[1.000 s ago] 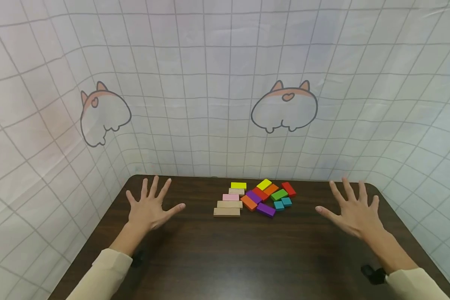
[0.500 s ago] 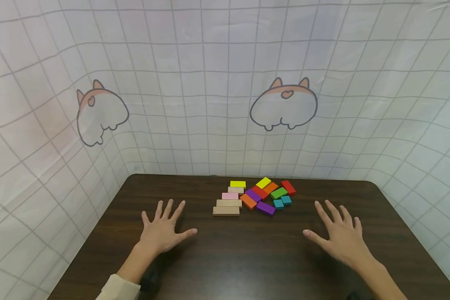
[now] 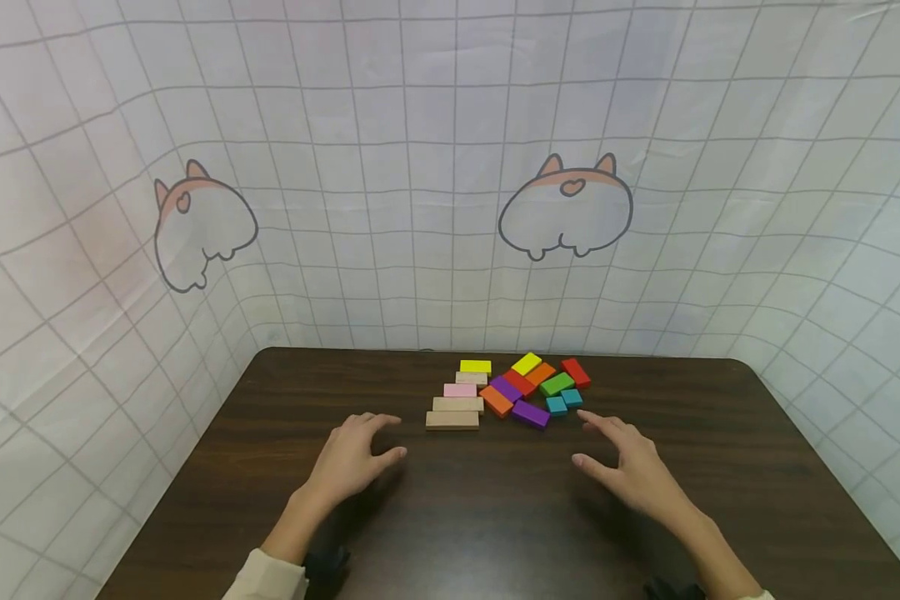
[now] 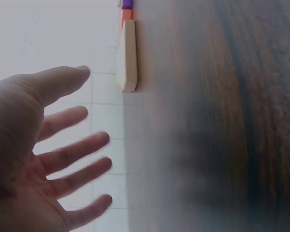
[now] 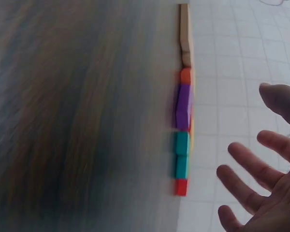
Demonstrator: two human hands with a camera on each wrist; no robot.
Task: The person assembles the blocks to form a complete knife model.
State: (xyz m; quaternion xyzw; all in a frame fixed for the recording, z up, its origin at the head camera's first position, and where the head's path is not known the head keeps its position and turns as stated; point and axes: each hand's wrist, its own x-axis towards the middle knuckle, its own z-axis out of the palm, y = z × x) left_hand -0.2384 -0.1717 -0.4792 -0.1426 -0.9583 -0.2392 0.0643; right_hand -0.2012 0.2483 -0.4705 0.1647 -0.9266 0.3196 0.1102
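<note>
My left hand hovers over the table, fingers relaxed and holding nothing, left of the nearest plain wooden block. The right hand is likewise relaxed and holds nothing; its fingertips are close to the two teal blocks. Between and beyond the hands lie flat blocks: a pink block, a yellow block and more plain wood in a left column. To their right are a purple block, an orange block, a green block and a red block, among others.
The dark wooden table has rounded far corners. A white gridded cloth with cartoon animal prints surrounds it at the back and sides. Dark wrist-worn devices show under both wrists.
Both hands have come inward toward each other and nearer the blocks. Their widely spread fingers have drawn together and relaxed. The blocks stay in place.
</note>
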